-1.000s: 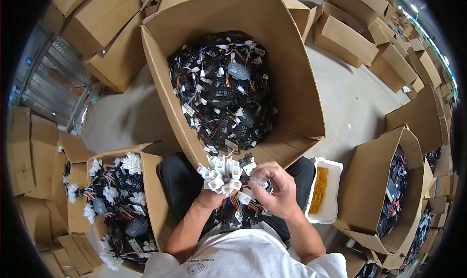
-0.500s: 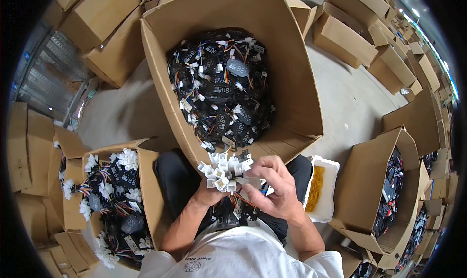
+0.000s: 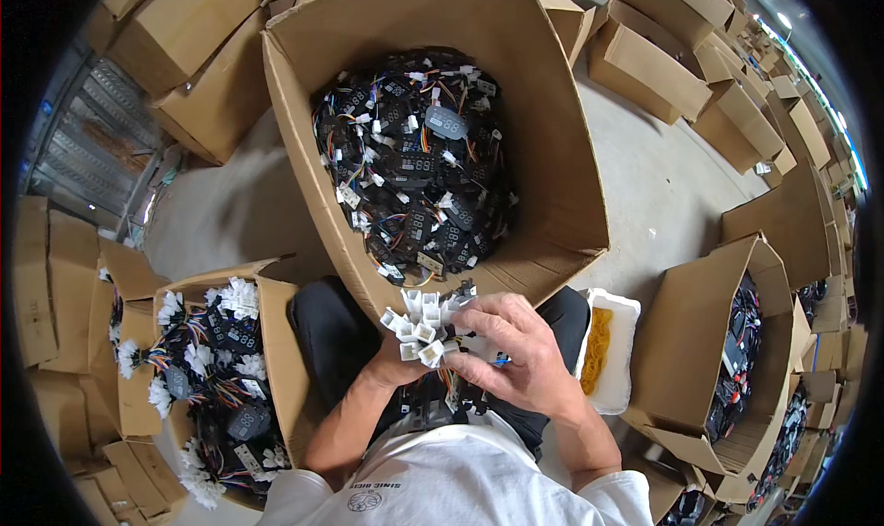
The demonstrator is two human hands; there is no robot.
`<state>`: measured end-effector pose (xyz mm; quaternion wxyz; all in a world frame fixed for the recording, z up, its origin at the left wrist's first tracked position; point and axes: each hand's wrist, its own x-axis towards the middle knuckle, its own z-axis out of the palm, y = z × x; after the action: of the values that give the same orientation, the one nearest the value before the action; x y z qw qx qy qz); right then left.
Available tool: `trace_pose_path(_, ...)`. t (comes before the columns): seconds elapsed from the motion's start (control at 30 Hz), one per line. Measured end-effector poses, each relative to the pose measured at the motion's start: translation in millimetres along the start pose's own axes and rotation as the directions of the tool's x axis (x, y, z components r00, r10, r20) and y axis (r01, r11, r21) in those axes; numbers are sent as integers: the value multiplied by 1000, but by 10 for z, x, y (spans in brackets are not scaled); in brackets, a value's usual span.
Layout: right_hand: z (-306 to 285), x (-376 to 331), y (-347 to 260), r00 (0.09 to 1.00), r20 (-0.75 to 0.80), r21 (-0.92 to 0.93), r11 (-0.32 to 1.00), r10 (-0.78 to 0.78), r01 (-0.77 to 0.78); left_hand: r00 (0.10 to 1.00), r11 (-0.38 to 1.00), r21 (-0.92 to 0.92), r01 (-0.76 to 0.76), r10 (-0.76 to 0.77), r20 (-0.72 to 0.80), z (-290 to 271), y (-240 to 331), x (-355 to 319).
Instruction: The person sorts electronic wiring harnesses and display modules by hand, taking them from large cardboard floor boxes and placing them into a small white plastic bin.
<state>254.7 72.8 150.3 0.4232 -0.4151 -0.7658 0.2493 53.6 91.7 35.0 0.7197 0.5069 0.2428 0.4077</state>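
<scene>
Connectors (image 3: 422, 324) bunched in both hands; box (image 3: 552, 139) full.

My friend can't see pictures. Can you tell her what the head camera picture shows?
A seated person's left hand holds a bunch of small white plastic wire connectors, which the right hand touches. In front is a big open cardboard box full of loose black display modules with coloured wires; a white tray of yellow bands lies to the right.

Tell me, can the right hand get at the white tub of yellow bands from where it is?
Probably yes: the white tub sits open just beside the right hand, nothing between them, though that hand is busy on the white connector bundle.
</scene>
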Motion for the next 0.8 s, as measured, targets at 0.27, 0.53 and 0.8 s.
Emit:
trace_pose_path(0.27, -16, -214, -15, 991, 69, 107, 987, 115, -122, 994, 987, -117, 109, -106, 29, -30, -68, -29)
trace_pose_path(0.53, -199, -44, -99, 990, 100, 245, 962, 97, -119, 984, 974, -174, 142, -121, 130, -42, -134, -73)
trace_pose_path(0.8, -317, 200, -125, 828, 428, 176, 865, 363, -470, 984, 980, -158, 119, -95, 151, 3, -129, -174)
